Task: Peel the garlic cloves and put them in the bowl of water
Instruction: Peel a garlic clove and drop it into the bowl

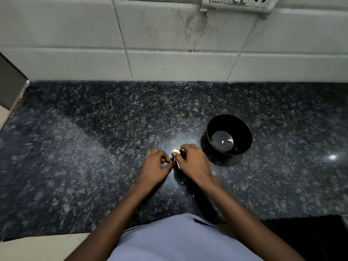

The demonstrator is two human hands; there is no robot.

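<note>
Midway, by the look: two pale cloves (227,141) already lie in the bowl (229,134) of water. Right hand (192,160) grips the garlic (176,151) just left of the bowl; left hand (157,163) pinches a strip of skin (172,160), so peeling remains.

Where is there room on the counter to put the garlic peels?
Bare counter spreads left of the left hand, back to the tiled wall. It is crowded where the right hand holds the garlic beside the black bowl.

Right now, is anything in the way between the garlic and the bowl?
Nothing visible. The garlic, held by the right hand, sits just left of the black bowl, with only bare counter between them. The left hand is on the far side.
</note>
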